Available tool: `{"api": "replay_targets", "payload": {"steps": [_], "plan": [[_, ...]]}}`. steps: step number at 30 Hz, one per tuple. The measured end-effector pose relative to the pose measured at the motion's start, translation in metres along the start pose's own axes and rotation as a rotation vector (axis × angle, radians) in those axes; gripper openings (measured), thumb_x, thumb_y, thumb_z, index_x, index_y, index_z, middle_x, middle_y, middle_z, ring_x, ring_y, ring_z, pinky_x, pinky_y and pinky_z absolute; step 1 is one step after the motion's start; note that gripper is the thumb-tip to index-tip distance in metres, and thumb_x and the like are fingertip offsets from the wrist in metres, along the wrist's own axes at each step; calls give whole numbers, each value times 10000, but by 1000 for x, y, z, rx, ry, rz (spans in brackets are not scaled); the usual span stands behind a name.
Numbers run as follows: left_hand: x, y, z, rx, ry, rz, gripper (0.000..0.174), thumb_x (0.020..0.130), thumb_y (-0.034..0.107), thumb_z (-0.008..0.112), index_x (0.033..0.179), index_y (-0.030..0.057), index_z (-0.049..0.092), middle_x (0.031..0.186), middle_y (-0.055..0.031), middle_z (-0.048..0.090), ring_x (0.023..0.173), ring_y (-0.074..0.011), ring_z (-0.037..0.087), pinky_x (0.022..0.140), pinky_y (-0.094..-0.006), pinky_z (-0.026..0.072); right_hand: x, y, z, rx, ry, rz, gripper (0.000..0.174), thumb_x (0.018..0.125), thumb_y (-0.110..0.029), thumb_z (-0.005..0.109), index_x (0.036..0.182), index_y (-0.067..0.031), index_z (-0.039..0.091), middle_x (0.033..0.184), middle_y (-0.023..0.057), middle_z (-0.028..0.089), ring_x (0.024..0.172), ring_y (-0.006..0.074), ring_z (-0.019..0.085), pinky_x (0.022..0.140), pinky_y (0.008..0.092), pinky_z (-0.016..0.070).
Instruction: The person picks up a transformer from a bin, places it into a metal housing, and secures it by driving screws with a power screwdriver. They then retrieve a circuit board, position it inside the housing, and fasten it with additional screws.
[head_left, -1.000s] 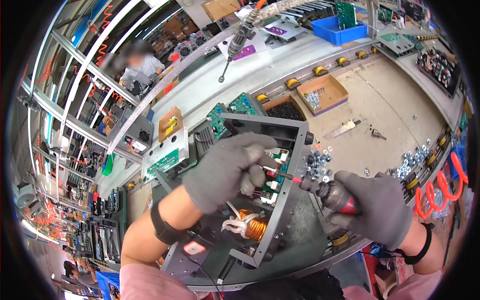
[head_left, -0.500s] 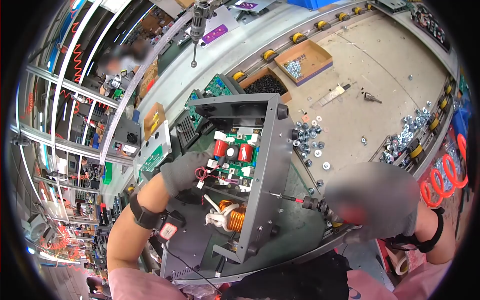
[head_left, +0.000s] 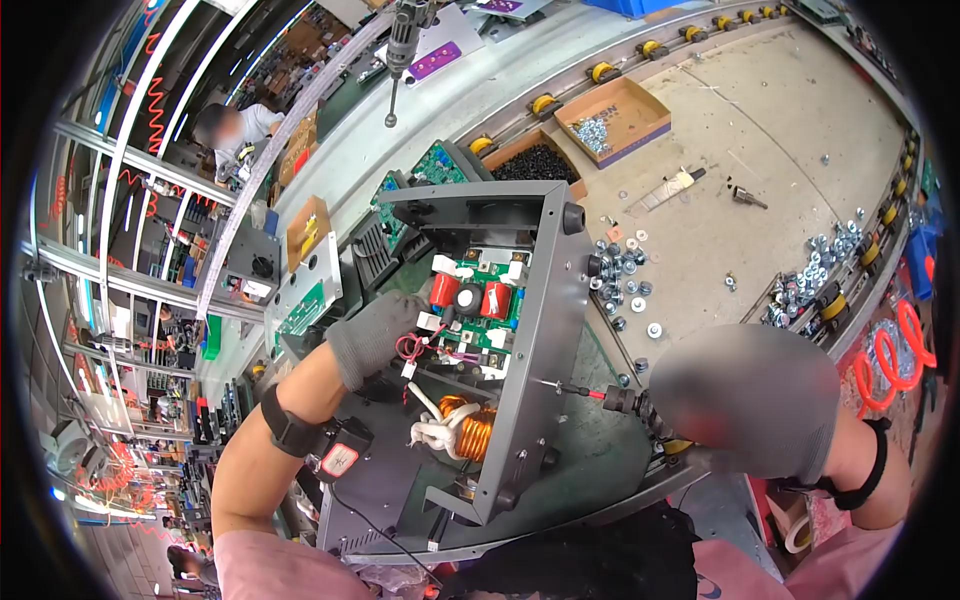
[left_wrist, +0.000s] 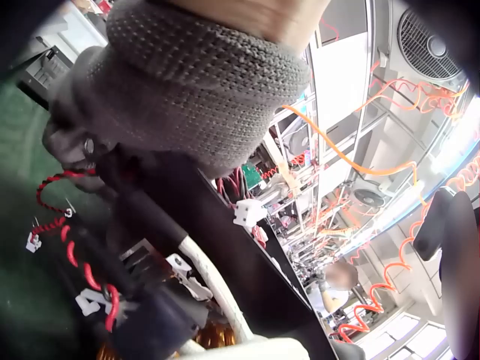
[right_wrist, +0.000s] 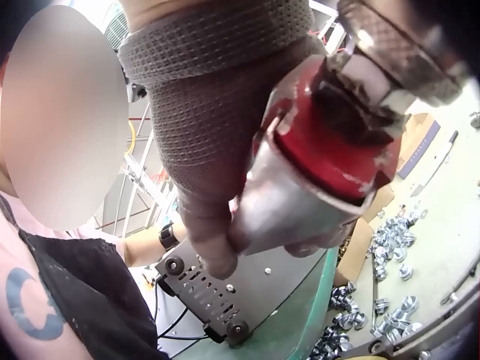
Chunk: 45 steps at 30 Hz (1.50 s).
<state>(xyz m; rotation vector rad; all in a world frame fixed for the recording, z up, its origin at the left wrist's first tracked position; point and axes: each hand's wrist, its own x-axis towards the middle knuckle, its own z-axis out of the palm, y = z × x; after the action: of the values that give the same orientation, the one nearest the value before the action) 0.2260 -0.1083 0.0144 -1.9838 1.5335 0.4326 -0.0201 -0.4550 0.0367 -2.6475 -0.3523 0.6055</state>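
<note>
A dark grey metal case (head_left: pixel 535 340), with one side exposed, holds a green circuit board (head_left: pixel 475 335) with red parts and a copper coil (head_left: pixel 475 432). My gloved left hand (head_left: pixel 380 330) grips the case's left side, and its fingertips are hidden beside the board. A twisted red and black wire (left_wrist: pixel 71 251) hangs by that hand. My gloved right hand (head_left: pixel 745 400), blurred in the head view, holds a power screwdriver (head_left: pixel 630 403). Its red and silver body (right_wrist: pixel 307 180) fills the palm in the right wrist view. The bit's tip is right at the case's right side panel.
Loose bolts (head_left: pixel 815 270) and more bolts (head_left: pixel 622 280) lie on the bench (head_left: pixel 760 150). Behind the case stand boxes of black screws (head_left: pixel 535 165) and silver screws (head_left: pixel 615 115). Another driver (head_left: pixel 400 50) hangs above. A red coiled hose (head_left: pixel 890 365) is at the right.
My left hand has left the bit and moved left to the case's far side, uncovering the board. The screwdriver has moved slightly down to the right panel, then stayed there.
</note>
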Motion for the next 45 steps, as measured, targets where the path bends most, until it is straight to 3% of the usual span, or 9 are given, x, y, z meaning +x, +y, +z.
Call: {"api": "replay_targets", "payload": {"steps": [20,25,26,31,36,37,41,42,45], "plan": [[17,6,-13,-142,37,-86,276,808,81,585,1047,-58,581,938,-202,665,860,-305,673,741,-355,542,-17,-1,17,-196,319,-59,566,633,-330,789,1108,-111,571,706,27,601,674,231,609,638,369,402],[29,24,-37,-929,339,-217,265,862,177,577,1093,47,581,800,-105,648,697,-242,616,641,-411,497,-27,-34,34,-342,85,-128,544,643,-317,784,1100,-94,590,817,57,609,790,251,608,750,386,416],[28,37,-69,-1495,149,-544,274,900,217,531,1110,53,596,804,-39,628,688,-159,554,618,-359,475,-25,-44,40,-349,-81,-124,553,665,-303,777,1135,-77,589,906,91,629,891,264,617,828,395,428],[43,21,-120,-127,18,-21,285,801,159,656,1049,20,686,1059,-171,682,917,-338,666,794,-438,537,-1,-70,83,-381,133,-356,415,628,-311,757,982,-151,614,836,38,612,780,238,601,715,398,402],[-68,4,-137,-59,553,-26,232,778,148,684,990,59,720,1050,-84,686,960,-290,652,824,-383,522,7,-61,96,-356,296,-284,385,614,-223,725,963,-116,602,878,82,607,893,284,586,803,444,400],[-91,1,-118,-8,985,57,200,765,67,665,957,40,715,954,-96,703,933,-297,662,785,-372,537,6,-59,95,-368,336,-222,386,608,-218,724,957,-108,598,895,94,603,926,302,577,830,456,393],[-219,11,-72,-748,1060,-22,276,882,162,610,1104,4,654,1122,-95,659,1006,-230,650,862,-305,533,-3,-55,85,-333,235,31,441,610,-144,674,1039,-75,598,1031,174,565,1034,374,511,914,481,358],[-241,22,-58,-1098,1129,-169,286,895,144,593,1125,-22,631,1089,-117,667,967,-217,667,842,-296,545,-9,-51,63,-615,236,-177,358,893,-219,605,1197,-46,529,960,129,613,886,216,584,779,322,479],[-276,35,5,-1516,1113,-577,394,958,186,524,1249,-80,517,1146,-156,617,993,-205,635,855,-297,535,-30,-27,75,-428,500,19,499,609,-97,634,1105,-62,590,1065,213,529,1047,415,471,944,498,345]]}}
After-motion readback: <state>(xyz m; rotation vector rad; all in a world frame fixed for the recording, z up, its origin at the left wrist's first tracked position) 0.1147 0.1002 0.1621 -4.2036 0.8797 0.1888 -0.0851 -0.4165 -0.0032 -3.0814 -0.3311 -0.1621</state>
